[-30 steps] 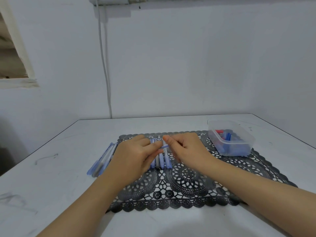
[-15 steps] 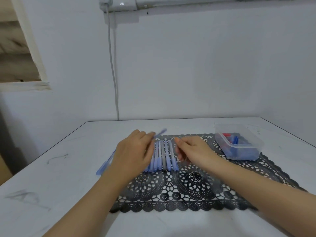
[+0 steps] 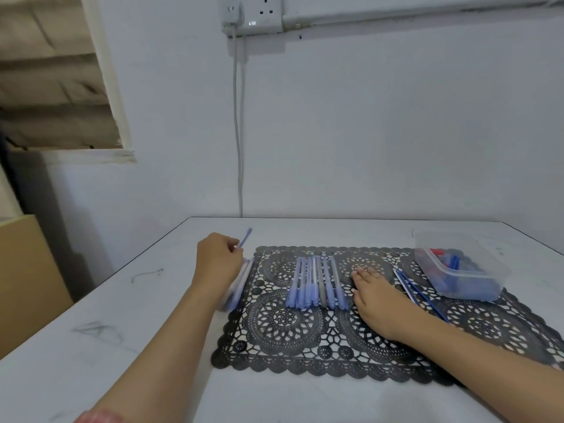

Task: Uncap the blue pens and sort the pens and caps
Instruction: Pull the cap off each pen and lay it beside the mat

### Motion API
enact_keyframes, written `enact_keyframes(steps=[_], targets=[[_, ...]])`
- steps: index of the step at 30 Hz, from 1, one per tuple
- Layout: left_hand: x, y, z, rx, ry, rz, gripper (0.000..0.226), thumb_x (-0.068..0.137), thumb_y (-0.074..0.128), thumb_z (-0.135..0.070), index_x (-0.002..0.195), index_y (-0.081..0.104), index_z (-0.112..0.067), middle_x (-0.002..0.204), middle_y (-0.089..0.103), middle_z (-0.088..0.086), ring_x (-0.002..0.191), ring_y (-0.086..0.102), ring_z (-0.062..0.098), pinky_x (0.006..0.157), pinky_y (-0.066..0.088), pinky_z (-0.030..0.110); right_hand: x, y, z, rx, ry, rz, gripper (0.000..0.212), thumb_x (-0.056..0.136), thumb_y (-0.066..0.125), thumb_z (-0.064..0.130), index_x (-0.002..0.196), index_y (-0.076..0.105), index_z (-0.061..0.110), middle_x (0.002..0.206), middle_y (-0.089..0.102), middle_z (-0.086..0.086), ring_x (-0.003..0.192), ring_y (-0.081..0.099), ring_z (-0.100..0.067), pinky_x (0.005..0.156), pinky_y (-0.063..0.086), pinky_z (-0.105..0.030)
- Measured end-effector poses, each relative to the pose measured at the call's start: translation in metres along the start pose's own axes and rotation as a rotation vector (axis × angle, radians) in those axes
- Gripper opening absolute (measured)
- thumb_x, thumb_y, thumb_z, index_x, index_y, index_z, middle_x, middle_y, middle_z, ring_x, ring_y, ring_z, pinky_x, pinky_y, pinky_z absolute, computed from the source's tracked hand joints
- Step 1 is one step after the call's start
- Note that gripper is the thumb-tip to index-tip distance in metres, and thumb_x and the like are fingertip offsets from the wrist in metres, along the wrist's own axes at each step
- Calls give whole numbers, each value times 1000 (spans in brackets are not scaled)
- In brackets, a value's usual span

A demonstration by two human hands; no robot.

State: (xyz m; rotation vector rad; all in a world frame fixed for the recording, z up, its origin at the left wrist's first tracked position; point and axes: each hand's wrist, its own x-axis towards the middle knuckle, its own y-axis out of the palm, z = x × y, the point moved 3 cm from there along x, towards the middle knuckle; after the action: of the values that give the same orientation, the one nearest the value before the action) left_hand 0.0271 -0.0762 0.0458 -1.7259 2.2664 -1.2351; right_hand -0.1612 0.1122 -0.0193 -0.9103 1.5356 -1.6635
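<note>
My left hand (image 3: 218, 261) grips a thin blue pen (image 3: 245, 238) over the table, just left of the black lace mat (image 3: 305, 340); the pen's tip points up and away. Under that hand, a blurred pile of pale pens (image 3: 239, 285) lies along the mat's left edge. Several capped blue pens (image 3: 317, 282) lie side by side in a row on the mat. My right hand (image 3: 377, 296) rests palm down on the mat right of the row, fingers laid out flat. No cap shows in it.
A clear plastic tub (image 3: 476, 285) with blue caps and a red one stands on the mat's far right corner. Two thin blue sticks (image 3: 418, 290) lie between my right hand and the tub. The white table (image 3: 91, 346) ends at a wall behind.
My hands have parted. The left one carried the pen leftward off the mat to the pile. The right one moved right and settled on the mat. The view tilted upward.
</note>
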Motion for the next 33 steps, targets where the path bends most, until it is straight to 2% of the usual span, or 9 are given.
enact_keyframes(steps=[2,4,5,6,12,22,25,27,33], targets=[[1,0,8,-4,-87,32,14,83,59,-4,85,72,1,77,69,15,64,59,17,57,38,18,-1,-1,2,-19,-1,-2,52,102,17,26,148,8,4,156,5,-11,144,3,-21,116,1,-29],[1,3,16,40,-144,56,16,80,58,-2,71,67,7,53,54,17,72,62,21,47,30,21,0,-1,3,-46,2,-3,52,102,16,26,148,9,4,156,5,-11,144,3,-22,116,2,-29],[1,6,22,70,-168,54,32,78,56,0,48,55,-9,41,38,12,39,40,19,44,24,21,0,-1,3,-55,4,0,51,102,16,26,148,9,4,156,5,-12,144,4,-22,116,2,-29],[1,9,27,109,-182,59,37,77,54,1,50,32,-12,39,27,6,46,18,10,43,20,22,1,0,2,-59,6,0,51,102,16,25,148,9,4,156,5,-12,144,4,-22,116,2,-29],[10,9,52,134,-265,44,21,76,56,0,58,53,-10,53,49,6,47,44,19,45,33,23,-4,-5,6,-86,3,-1,50,102,14,22,148,7,2,156,6,-13,144,5,-21,114,0,-27],[2,13,59,79,-260,124,26,73,54,-6,49,53,-16,51,48,3,49,40,20,47,33,22,-5,-10,5,-21,-5,21,50,100,22,24,145,22,2,152,22,-15,140,21,-23,114,15,-29],[-3,11,58,83,-275,107,39,76,55,-8,43,38,-17,43,33,0,42,28,17,44,24,19,1,-22,7,-42,11,31,24,92,34,22,100,51,7,112,55,-12,106,52,-25,86,42,-31],[-4,10,59,79,-259,104,45,81,56,-11,43,33,-17,42,28,-1,41,25,16,45,22,20,2,-32,12,-50,15,-4,16,84,41,20,69,42,14,75,49,-4,73,51,-20,60,38,-28],[-4,9,64,42,-202,68,46,85,56,-16,47,29,-17,43,25,-1,44,23,16,47,22,23,-2,-25,14,35,153,-208,14,80,44,16,67,47,13,64,46,0,64,46,-20,54,32,-27]])
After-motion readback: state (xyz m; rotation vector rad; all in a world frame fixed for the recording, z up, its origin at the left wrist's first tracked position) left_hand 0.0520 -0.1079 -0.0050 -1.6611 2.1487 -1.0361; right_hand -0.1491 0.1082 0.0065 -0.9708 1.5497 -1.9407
